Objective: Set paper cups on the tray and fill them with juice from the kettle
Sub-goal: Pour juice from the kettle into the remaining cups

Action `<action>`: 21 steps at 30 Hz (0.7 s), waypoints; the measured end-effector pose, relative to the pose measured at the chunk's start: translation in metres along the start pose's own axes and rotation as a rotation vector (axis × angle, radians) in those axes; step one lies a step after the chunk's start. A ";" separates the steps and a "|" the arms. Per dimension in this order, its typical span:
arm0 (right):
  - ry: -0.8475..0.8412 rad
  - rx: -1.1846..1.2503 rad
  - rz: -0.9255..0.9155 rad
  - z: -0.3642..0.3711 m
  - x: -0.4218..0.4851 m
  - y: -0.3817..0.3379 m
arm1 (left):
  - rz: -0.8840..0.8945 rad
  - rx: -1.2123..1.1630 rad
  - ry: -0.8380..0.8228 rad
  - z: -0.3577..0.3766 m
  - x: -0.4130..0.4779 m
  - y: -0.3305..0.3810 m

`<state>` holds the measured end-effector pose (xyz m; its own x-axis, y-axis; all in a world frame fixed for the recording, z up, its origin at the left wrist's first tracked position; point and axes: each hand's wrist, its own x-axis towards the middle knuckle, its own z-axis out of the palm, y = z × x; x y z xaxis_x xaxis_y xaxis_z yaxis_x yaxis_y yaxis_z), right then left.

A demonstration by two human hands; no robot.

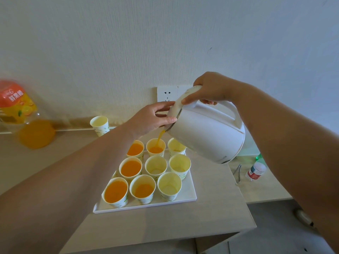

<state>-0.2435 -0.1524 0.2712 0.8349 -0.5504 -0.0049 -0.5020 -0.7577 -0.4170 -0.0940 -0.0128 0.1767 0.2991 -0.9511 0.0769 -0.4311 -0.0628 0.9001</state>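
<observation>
While juice (160,136) streams into back-mid cup (156,147), kettle (207,133) in R grip (209,90) clenched on handle (220,105), L grip (152,118) pinching lid (181,101).

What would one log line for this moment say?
step: pouring | right hand grips kettle | left hand holds lid | juice entering back-middle cup | tray: four cups empty
</observation>
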 end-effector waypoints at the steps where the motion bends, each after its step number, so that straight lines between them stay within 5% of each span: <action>1: -0.001 -0.004 -0.002 0.000 0.000 0.000 | -0.001 -0.004 0.002 0.000 0.000 0.000; 21: -0.012 -0.041 -0.012 -0.004 0.002 -0.002 | -0.005 -0.036 0.005 0.000 0.001 0.002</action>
<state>-0.2419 -0.1534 0.2755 0.8436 -0.5368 -0.0112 -0.5002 -0.7781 -0.3799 -0.0952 -0.0138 0.1787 0.3055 -0.9493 0.0741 -0.3987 -0.0569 0.9153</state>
